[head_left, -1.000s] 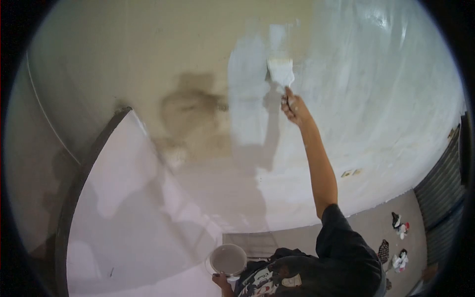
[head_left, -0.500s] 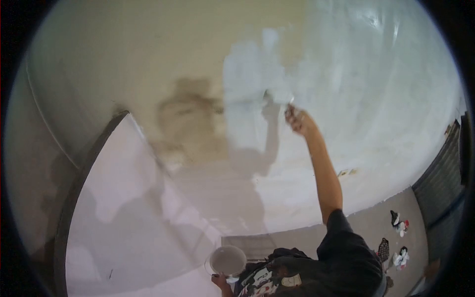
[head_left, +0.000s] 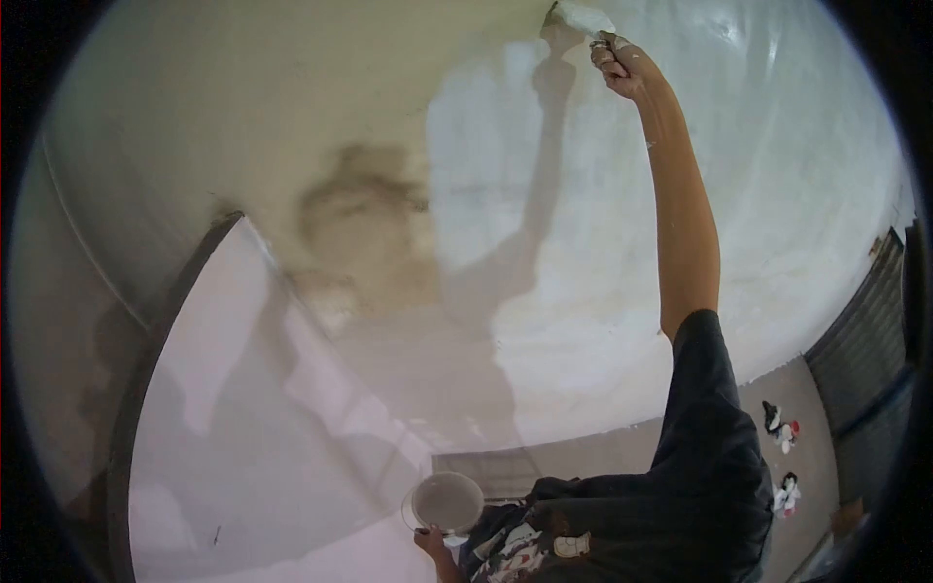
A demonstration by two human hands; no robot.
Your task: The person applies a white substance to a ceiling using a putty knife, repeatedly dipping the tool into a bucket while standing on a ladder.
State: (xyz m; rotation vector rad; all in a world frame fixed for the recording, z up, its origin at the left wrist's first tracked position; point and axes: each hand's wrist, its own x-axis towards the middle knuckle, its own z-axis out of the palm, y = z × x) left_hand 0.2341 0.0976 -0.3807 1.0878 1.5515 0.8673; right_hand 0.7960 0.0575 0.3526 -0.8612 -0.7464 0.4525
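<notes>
Wall [head_left: 603,214], part tan, part pale, before you. Brush [head_left: 585,17] high on it, clasped in your closed right hand [head_left: 617,68]; long axis slanting, tip toward upper left; higher than half-second ago. Left hand [head_left: 429,540] curled on bucket [head_left: 449,500] edge.

tan wall [head_left: 262,107] with a paler, whitish stretch [head_left: 797,175] toward the right, pinkish-white partition [head_left: 204,486] with a dark edge [head_left: 134,389] at left, dim shadows [head_left: 360,209] across both, glossy glint [head_left: 724,29] up high, grey floor [head_left: 814,413], corrugated panel [head_left: 855,325] at far right
</notes>
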